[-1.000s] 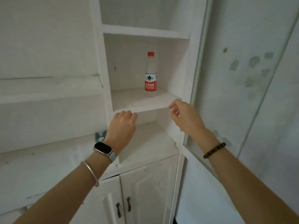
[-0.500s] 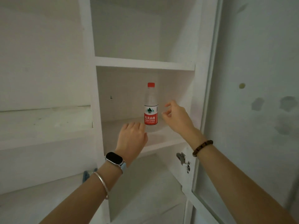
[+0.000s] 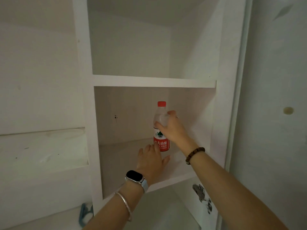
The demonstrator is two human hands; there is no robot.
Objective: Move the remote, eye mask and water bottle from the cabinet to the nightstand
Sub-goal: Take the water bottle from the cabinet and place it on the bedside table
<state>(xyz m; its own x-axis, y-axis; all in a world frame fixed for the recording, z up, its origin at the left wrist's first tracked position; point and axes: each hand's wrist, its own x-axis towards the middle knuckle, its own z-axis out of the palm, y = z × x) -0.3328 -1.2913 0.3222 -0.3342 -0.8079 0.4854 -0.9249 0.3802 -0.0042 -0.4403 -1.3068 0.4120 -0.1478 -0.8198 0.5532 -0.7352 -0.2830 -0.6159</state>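
A clear water bottle [image 3: 160, 143] with a red cap and red label stands upright on the middle shelf [image 3: 167, 180] of the white cabinet. My right hand [image 3: 171, 127] wraps its thumb and fingers round the bottle's upper body, just below the neck. My left hand [image 3: 152, 161] reaches into the same shelf with fingers extended, right in front of the bottle's base, hiding the bottom of the label. No remote or eye mask is in view.
The shelf above [image 3: 154, 81] holds nothing visible. The cabinet's glass door [image 3: 272, 130] stands open at the right, with a metal hinge [image 3: 201, 196] low on the frame. A blue clip [image 3: 84, 214] lies on the lower counter at left.
My right hand moved forward from beside the bottle and closed round its upper part. My left hand slid deeper into the shelf toward the bottle's base. The view came closer.
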